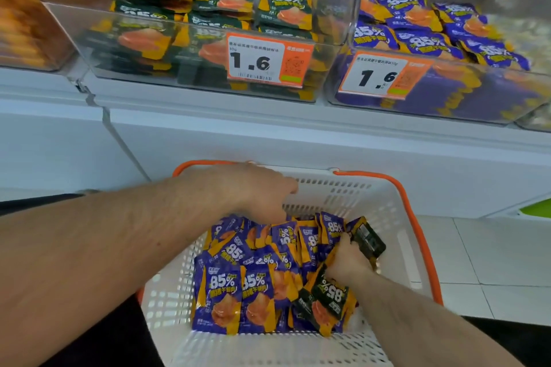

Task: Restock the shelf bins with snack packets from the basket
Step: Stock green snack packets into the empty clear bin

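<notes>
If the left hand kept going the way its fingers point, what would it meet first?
Most likely the purple snack packets just below the left hand, whose fingers angle down into the basket; depth is uncertain.

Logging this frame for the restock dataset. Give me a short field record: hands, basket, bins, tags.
left hand: reaches into the basket, fingers down among the purple packets; grasp hidden
right hand: in the basket, grips a dark packet
basket: white with orange handles, mostly purple packets, one green packet on top
green bin: clear, holds green packets
purple bin: clear, holds purple packets
price tags: both read 1.6
</notes>
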Demonstrator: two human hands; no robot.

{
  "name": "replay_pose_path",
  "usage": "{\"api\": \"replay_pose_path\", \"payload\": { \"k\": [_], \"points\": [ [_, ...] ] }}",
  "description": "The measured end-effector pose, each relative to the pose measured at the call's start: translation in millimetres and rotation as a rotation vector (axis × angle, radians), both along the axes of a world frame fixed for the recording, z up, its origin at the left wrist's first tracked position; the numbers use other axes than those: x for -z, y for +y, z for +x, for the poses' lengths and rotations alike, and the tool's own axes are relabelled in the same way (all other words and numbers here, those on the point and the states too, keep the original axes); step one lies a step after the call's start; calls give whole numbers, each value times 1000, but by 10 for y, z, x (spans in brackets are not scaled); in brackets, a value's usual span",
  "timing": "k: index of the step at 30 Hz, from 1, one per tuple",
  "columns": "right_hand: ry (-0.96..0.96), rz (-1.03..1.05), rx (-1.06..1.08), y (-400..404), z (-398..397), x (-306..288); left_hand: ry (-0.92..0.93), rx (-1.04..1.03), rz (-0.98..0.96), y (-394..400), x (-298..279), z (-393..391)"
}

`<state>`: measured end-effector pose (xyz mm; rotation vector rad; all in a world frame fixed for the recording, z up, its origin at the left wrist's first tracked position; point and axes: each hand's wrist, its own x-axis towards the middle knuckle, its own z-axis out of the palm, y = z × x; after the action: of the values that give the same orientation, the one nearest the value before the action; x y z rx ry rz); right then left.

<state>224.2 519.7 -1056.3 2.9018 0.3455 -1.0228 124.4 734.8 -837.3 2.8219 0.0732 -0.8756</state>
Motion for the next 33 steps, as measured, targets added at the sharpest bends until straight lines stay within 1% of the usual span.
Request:
{"api": "replay_pose_path", "payload": {
  "k": [2,6,11,13,15,17,19,21,23,25,27,30,32,33],
  "points": [
    [-55,-38,-51,24,-35,-19,2,-9,-7,-3,14,4],
    [-34,-68,-108,35,-45,-89,-12,-20,-14,-10,23,7],
    [-72,-186,-239,-62,-150,-33,-14,-32,-38,-8,-7,-42],
    [-109,-191,-252,-90,-228,-6,-5,-41,-59,5,-10,-61],
    [-143,-196,-316,-76,-285,-18,10,-41,-52,9,-9,-82],
    [-85,-186,-371,3,-269,-116,33,-27,-31,10,-3,-92],
    [50,-138,-353,118,-164,-235,57,-31,-17,31,-5,-88],
    [136,-41,-331,274,-5,-426,59,-76,-22,99,-44,-66],
    [157,130,-268,425,128,-699,32,-162,-51,198,-135,-52],
    [179,358,-152,554,202,-1025,-11,-255,-87,306,-231,-62],
    [262,621,-71,653,201,-1342,-44,-345,-142,405,-305,-95],
    [365,929,-6,817,155,-1689,-61,-546,-281,531,-357,-161],
    [432,1119,134,940,98,-1862,-71,-693,-411,594,-370,-202],
    [450,1176,195,998,55,-1946,-88,-758,-481,626,-374,-210]
  ]
}}
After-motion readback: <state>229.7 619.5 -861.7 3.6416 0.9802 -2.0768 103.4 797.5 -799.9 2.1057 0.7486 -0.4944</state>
